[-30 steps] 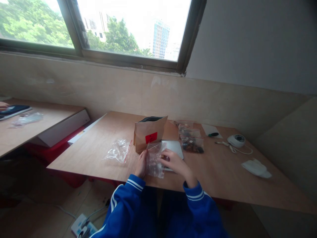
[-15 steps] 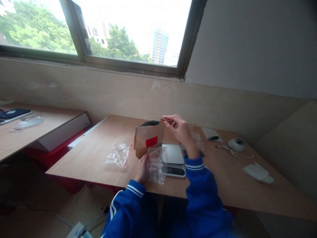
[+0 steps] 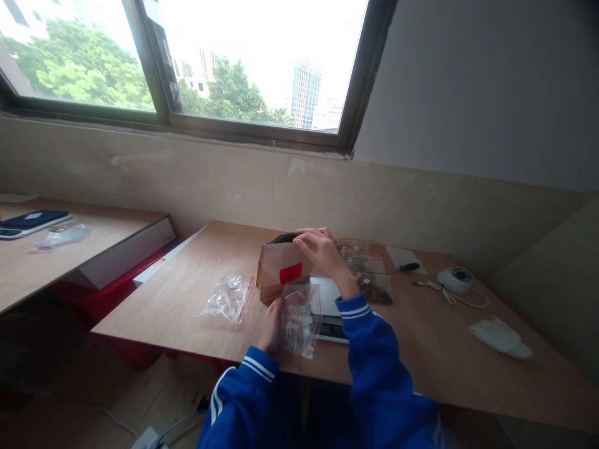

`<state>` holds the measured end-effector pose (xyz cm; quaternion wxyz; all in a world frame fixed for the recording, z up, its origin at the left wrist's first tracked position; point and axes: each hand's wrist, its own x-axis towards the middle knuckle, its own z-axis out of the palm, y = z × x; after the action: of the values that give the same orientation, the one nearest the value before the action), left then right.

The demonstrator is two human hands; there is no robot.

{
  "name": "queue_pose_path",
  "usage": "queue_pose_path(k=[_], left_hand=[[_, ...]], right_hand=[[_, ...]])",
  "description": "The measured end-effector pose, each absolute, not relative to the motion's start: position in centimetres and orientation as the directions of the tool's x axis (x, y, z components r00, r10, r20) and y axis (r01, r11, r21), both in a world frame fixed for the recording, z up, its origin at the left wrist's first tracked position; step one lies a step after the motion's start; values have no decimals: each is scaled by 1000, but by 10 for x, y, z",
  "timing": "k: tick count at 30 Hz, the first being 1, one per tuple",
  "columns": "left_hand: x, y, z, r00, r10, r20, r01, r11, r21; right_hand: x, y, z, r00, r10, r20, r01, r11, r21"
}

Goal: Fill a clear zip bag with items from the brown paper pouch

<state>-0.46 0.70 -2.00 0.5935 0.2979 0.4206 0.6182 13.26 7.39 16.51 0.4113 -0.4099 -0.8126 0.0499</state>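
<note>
A brown paper bag (image 3: 271, 265) with a red label stands at the middle of the table, its dark mouth open at the top. At its lower front, my left hand (image 3: 270, 325) is closed on a clear zip bag (image 3: 299, 324), its thumb by the paper bag's base. My right hand (image 3: 322, 252) is at the paper bag's top right edge, fingers pinched together; what they hold, if anything, is hidden. Behind the zip bag and my right forearm lies a white digital scale (image 3: 325, 290), partly covered.
Another clear zip bag (image 3: 227, 299) lies left of the paper bag. Filled zip bags (image 3: 374, 287), a dark-handled tool (image 3: 409, 267) on white paper, a round white device (image 3: 453, 280) with cable and a crumpled white wrapper (image 3: 500, 338) lie to the right. A second table (image 3: 112, 227) stands left.
My right hand has moved left and slightly down over the paper bag's mouth. The brown stick-like piece it pinched is out of sight. The camera view has shifted slightly.
</note>
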Motion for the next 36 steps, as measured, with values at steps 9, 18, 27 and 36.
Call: queue_pose_path(k=[9, 18, 27, 36], left_hand=[[-3, 6, -11, -54, 977, -205, -550, 142, 823], [-2, 3, -5, 0, 984, -177, -554, 147, 819], [-2, 1, -4, -100, 990, -99, -492, 37, 870], [1, -8, 1, -111, 991, 78, -181, -97, 979]], right_hand=[[154, 45, 138, -67, 768, 637, 668, 509, -542], [137, -49, 44, 190, 957, 221, 387, 134, -912], [132, -49, 40, 169, 979, 113, 152, 87, -985], [147, -57, 37, 264, 958, 110, -1, 115, -993]])
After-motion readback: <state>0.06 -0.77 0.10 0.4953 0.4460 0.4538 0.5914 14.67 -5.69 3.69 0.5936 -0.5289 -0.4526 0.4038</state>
